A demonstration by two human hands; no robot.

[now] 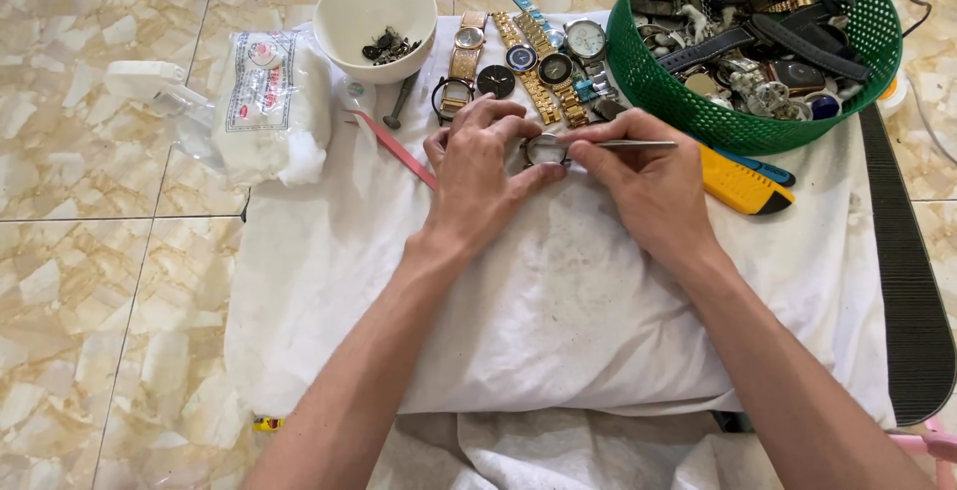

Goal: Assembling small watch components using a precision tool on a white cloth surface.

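Spread over the tan marbled tile floor (90, 251): a wide, rumpled white cloth (558, 311), soft enough to keep small parts from rolling or scratching. At two o'clock on that cloth, a round green plastic mesh basket (688, 101), heaped with loose straps and watch bodies, within easy reach of the right hand. At ten o'clock, a clear plastic bag of white cotton wadding (269, 101), half off the cloth edge. At eleven o'clock, a white ceramic bowl (374, 6) with a few small dark parts corralled inside. At twelve o'clock, a row of wristwatches in gold, brown and steel (528, 61), laid side by side with faces up. At three o'clock from the hands, a yellow utility knife (743, 186), parked beside the basket.

At the centre, left hand (478, 176) curled down around a small round silver watch case (546, 149), fingers closed on its rim and pressing it onto the cloth to steady it. Right hand (648, 186) just beside, fingers pinched shut on thin steel tweezers (623, 144), tips touching the case from three o'clock. A slim pink stick (394, 146) lying at nine o'clock from the left hand.
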